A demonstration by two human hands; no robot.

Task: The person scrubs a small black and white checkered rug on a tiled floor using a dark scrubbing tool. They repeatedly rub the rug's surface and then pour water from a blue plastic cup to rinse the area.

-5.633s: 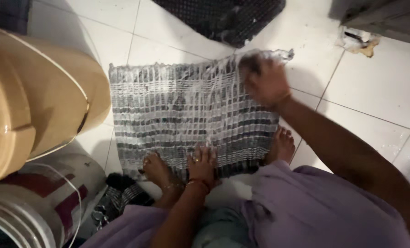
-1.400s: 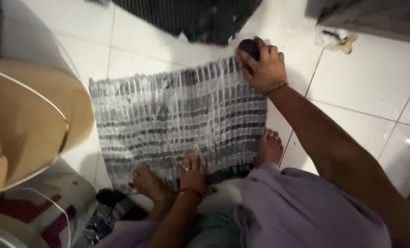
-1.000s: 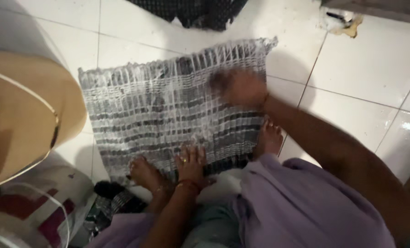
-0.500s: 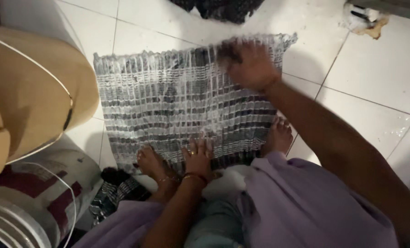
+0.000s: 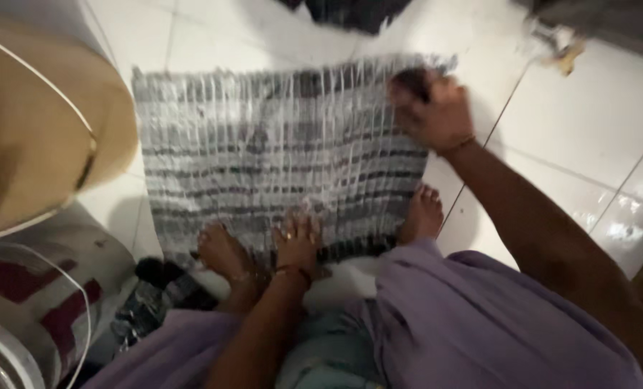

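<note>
We crouch over a grey and white striped mat (image 5: 278, 158) that lies flat and soapy on the white tiled floor (image 5: 588, 115). Our right hand (image 5: 433, 112) sits at the mat's far right corner, its grip closed around a small dark scrubbing brush (image 5: 410, 81) whose end shows above the fingers; the hand is blurred, so we cannot tell how the brush meets the weave. Our left hand (image 5: 296, 241) lies flat on the mat's near edge with fingers spread, its grip wide and holding nothing, a ring on one finger and a bangle at the wrist. Our left foot (image 5: 221, 252) rests on the near edge just beside that hand, and our right foot (image 5: 421, 215) stands at the mat's near right corner, partly on the tiles. Lilac cloth (image 5: 494, 324) covers our knees. A tan plastic tub (image 5: 33, 130) stands to the left, touching or just beside the mat's left edge, with a white and maroon bucket (image 5: 41, 302) below it. A dark cloth (image 5: 354, 11) lies beyond the mat's far edge.
</note>
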